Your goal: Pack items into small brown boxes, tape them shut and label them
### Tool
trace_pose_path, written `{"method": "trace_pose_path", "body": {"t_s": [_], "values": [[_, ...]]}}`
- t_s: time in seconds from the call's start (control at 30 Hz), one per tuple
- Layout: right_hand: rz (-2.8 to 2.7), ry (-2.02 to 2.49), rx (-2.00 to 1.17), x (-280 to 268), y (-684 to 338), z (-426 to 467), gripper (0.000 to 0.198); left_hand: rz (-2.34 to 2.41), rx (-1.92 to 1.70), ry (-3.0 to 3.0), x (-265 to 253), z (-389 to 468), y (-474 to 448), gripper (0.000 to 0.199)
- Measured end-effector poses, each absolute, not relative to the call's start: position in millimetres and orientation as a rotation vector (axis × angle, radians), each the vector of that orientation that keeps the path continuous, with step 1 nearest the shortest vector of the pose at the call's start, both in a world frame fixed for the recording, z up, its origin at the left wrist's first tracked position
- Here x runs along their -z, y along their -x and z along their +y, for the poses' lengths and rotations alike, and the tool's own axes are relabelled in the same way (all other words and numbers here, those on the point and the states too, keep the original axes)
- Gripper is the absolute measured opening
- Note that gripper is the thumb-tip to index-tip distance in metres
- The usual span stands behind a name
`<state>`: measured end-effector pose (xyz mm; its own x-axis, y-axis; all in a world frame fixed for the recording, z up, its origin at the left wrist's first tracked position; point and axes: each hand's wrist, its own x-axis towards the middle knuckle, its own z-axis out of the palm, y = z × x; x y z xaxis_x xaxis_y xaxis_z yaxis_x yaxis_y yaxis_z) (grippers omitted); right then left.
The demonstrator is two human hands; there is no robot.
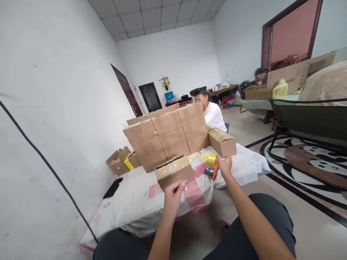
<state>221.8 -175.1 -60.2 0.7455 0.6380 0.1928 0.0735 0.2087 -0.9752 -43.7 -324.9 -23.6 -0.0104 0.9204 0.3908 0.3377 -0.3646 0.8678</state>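
Observation:
A closed cardboard box with shiny clear tape along its top lies on the cloth-covered table in front of me. My left hand is at the near side of this box, its thumb and fingers pressed together. Whatever may be between them is too small to make out. Off to the right, my right hand grips an orange tape dispenser that carries a yellowish roll of tape. The dispenser is held just above the table, right of the box.
Stacked cardboard boxes form a wall behind the box. Another box stands right, opened cartons left. A black phone-like slab lies on the table cloth. A person in white sits behind the stack.

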Motion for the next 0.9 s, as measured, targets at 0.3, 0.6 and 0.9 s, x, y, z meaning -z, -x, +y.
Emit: {"method": "trace_pose_path", "body": {"t_s": [0.3, 0.6, 0.9], "values": [[-1.78, 0.774, -0.545, 3, -162, -248, 0.029, 1.302, -1.106, -2.05, -2, -287, 58, 0.026], [-2.096, 0.9, -0.277, 12, -118, -268, 0.016, 1.421, -0.919, -2.239, 32, -272, 66, 0.025], [-1.439, 0.863, -0.039, -39, -191, -282, 0.009, 1.607, -0.815, -2.741, 39, -266, 90, 0.026]]}}
